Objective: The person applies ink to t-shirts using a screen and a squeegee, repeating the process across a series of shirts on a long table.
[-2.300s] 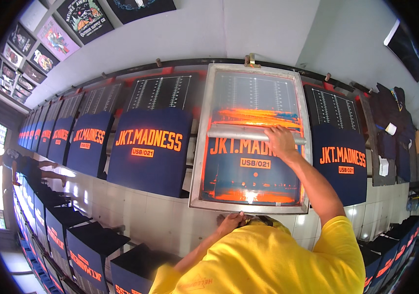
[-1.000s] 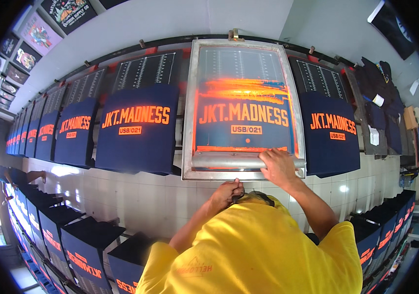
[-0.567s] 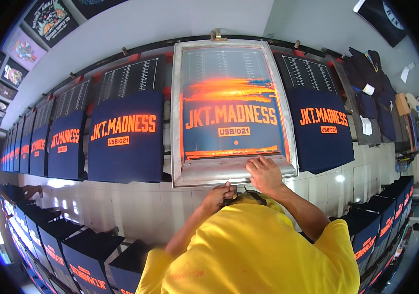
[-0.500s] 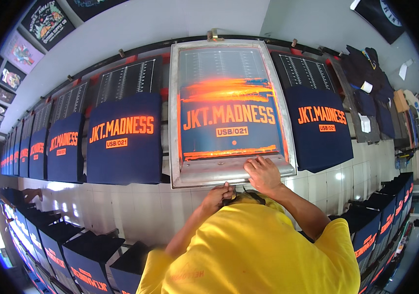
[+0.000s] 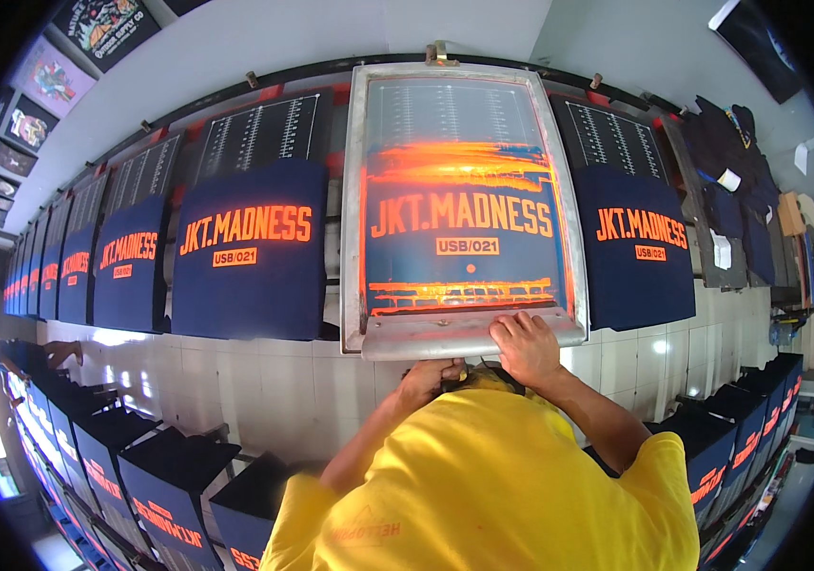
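Observation:
A metal-framed printing screen [image 5: 354, 209] lies over a dark navy shirt, with bright orange ink [image 5: 454, 164] smeared across its upper part. Orange lettering shows through the mesh. Along the near edge lies a wide metal squeegee [image 5: 426, 337], and my right hand [image 5: 524, 350] is closed over its right part, fingers curled on top. Just below the near edge, my left hand [image 5: 429, 379] is closed beside my head. What it holds, if anything, is hidden.
Navy shirts with orange print [image 5: 250, 285] lie on boards in a row to the left, another [image 5: 640, 276] to the right. A rail [image 5: 312, 74] runs behind. More printed shirts [image 5: 164, 485] line a row at the lower left. Dark garments [image 5: 725, 181] hang at the right.
The squeegee has drawn slightly toward me over the screen's near edge, with my right hand on it. More orange ink lines show beyond it. The whole view has shifted a little.

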Demonstrator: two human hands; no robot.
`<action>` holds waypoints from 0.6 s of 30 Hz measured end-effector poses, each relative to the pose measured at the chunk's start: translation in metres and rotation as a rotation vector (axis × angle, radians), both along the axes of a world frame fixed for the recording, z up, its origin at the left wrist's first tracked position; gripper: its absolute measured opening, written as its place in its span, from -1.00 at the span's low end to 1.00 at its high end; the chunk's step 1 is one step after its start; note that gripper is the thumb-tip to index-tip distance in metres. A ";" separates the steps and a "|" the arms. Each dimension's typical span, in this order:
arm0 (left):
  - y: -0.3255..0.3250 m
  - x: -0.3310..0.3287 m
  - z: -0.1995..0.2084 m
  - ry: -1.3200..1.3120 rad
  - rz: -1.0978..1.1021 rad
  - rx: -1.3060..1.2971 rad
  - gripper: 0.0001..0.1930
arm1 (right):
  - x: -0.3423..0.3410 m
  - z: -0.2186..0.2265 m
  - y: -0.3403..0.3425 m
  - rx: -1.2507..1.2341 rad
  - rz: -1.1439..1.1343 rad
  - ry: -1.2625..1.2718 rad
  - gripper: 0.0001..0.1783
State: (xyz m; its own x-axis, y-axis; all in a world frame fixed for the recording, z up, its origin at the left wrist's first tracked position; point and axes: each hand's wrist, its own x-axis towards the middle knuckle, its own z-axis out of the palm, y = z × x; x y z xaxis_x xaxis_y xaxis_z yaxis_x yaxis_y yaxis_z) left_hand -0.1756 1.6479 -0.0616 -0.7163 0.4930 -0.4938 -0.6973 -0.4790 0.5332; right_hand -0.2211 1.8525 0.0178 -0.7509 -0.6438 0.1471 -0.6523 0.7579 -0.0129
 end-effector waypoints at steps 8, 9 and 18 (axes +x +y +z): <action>-0.002 -0.003 0.005 -0.172 -0.021 0.129 -0.77 | -0.056 0.007 -0.012 -0.067 -0.001 0.053 -0.63; -0.002 -0.003 0.004 -0.200 -0.004 0.156 -0.77 | -0.055 0.010 -0.011 -0.069 0.002 0.054 -0.62; -0.004 -0.002 -0.001 -0.095 -0.048 0.085 -0.72 | -0.029 0.015 -0.014 -0.004 0.031 0.012 -0.60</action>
State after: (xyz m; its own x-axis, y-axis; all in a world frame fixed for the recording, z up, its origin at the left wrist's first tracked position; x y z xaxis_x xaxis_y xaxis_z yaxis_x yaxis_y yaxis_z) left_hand -0.1771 1.6435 -0.0626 -0.6429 0.5684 -0.5134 -0.7659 -0.4851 0.4220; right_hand -0.2504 1.8387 0.0330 -0.7289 -0.6659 0.1590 -0.6754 0.7374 -0.0079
